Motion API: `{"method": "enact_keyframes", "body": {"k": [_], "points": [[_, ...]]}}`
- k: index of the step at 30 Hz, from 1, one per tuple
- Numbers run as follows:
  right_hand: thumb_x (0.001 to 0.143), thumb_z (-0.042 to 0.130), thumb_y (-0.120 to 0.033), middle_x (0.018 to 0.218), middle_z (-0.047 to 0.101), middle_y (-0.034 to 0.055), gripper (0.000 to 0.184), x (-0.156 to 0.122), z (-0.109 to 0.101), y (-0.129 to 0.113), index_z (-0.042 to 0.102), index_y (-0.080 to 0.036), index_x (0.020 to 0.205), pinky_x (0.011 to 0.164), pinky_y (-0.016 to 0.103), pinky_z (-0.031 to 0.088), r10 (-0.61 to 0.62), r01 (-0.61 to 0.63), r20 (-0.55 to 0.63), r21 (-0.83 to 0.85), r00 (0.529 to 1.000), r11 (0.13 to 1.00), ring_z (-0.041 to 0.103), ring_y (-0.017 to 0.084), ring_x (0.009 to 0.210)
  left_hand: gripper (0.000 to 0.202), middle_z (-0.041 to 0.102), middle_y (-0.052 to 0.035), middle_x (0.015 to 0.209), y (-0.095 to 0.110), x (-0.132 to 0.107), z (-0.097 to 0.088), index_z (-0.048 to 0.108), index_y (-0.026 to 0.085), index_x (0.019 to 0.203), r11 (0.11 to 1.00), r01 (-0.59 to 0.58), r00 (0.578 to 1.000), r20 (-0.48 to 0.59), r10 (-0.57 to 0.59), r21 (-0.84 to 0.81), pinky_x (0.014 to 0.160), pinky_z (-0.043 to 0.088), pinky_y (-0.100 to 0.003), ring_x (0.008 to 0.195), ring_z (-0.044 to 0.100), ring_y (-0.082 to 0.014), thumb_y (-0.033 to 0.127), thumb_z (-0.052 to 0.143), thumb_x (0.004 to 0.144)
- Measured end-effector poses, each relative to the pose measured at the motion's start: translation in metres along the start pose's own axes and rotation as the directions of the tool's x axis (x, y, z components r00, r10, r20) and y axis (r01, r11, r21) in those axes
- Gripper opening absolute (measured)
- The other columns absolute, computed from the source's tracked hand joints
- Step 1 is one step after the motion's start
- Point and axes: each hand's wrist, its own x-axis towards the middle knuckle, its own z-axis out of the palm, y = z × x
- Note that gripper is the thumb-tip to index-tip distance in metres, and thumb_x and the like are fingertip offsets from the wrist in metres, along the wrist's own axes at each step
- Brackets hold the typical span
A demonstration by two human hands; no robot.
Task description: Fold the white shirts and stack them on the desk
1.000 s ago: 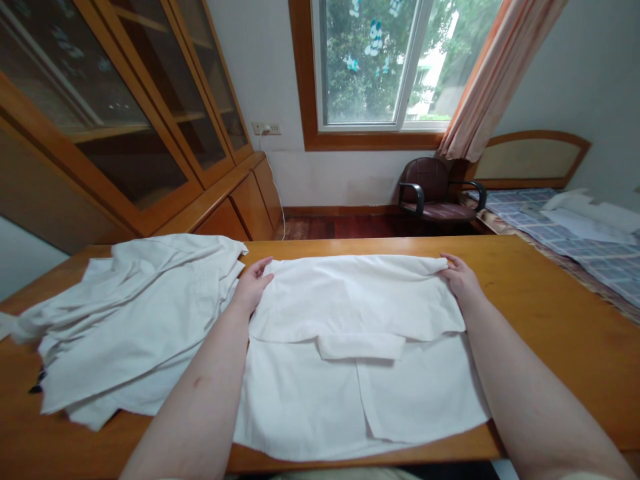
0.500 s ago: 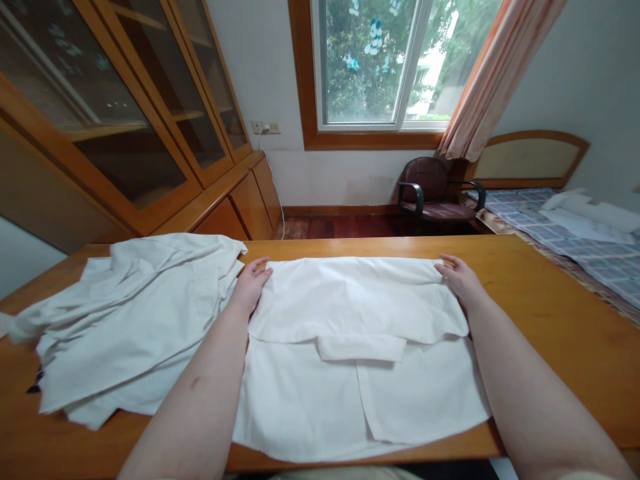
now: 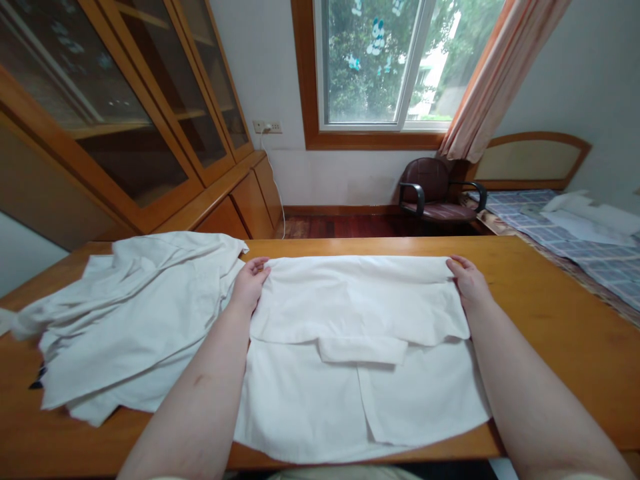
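Observation:
A white coat lies folded over on the table, its upper layer covering the far half. A short cloth band and a slit show along its near part. My left hand pinches the far left corner of the fold between thumb and fingers. At the far right corner, my right hand grips the edge the same way. The far edge runs nearly straight between both hands. Left of my left arm sits a loose heap of white garments, crumpled and overlapping.
The wooden table reaches past the coat on the right. Beyond it stand a dark red armchair, a bed with a checked cover and a glass-door cabinet. A white cable hangs from a wall socket.
My right hand has shifted slightly right and its fingers have closed on the corner. The left fingers have drawn in too. The far edge of the coat is now straighter and tauter.

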Motion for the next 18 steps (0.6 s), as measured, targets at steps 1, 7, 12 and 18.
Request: {"method": "enact_keyframes", "body": {"k": [1, 7, 12, 18], "points": [[0.055, 0.077, -0.031, 0.067, 0.060, -0.0024, 0.042, -0.0002, 0.0007, -0.0006, 0.059, -0.020, 0.092, 0.047, 0.022, 0.047, -0.021, 0.021, -0.026, -0.004, 0.999, 1.000, 0.056, 0.012, 0.053, 0.039, 0.061, 0.0004, 0.076, -0.0001, -0.0002, 0.0002, 0.060, 0.018, 0.088, 1.000, 0.006, 1.000, 0.003, -0.005, -0.018, 0.072, 0.046, -0.026, 0.075, 0.058, -0.0140, 0.027, 0.072, 0.052], [0.044, 0.077, -0.014, 0.080, 0.062, -0.0053, 0.059, 0.0044, -0.0005, 0.0003, 0.056, -0.025, 0.098, 0.056, 0.020, 0.049, -0.090, 0.076, 0.076, 0.164, 0.993, 0.983, 0.058, 0.009, 0.061, 0.035, 0.061, 0.0011, 0.078, -0.0030, 0.0015, -0.0017, 0.058, 0.018, 0.084, 1.000, -0.011, 1.000, -0.019, 0.011, -0.025, 0.071, 0.047, -0.026, 0.072, 0.058, -0.0125, 0.027, 0.071, 0.053], [0.052, 0.073, -0.018, 0.107, 0.063, 0.0011, 0.059, 0.0030, -0.0022, 0.0004, 0.054, -0.028, 0.107, 0.072, 0.030, 0.054, -0.116, 0.103, 0.108, 0.120, 0.987, 0.987, 0.063, 0.019, 0.092, 0.040, 0.067, -0.0069, 0.100, 0.0028, -0.0017, -0.0018, 0.060, 0.017, 0.104, 1.000, -0.004, 1.000, 0.024, 0.004, 0.017, 0.089, 0.047, -0.033, 0.096, 0.062, -0.0180, 0.021, 0.063, 0.065], [0.063, 0.072, -0.028, 0.129, 0.055, 0.0076, 0.064, 0.0016, -0.0047, 0.0077, 0.049, -0.029, 0.123, 0.088, 0.035, 0.050, -0.006, 0.065, 0.256, -0.223, 0.967, 0.973, 0.052, 0.023, 0.118, 0.059, 0.056, -0.0119, 0.128, 0.0059, -0.0071, -0.0024, 0.049, 0.019, 0.127, 0.991, 0.034, 0.988, 0.147, -0.053, 0.130, 0.097, 0.044, -0.035, 0.119, 0.053, -0.0216, 0.008, 0.056, 0.069]]}}
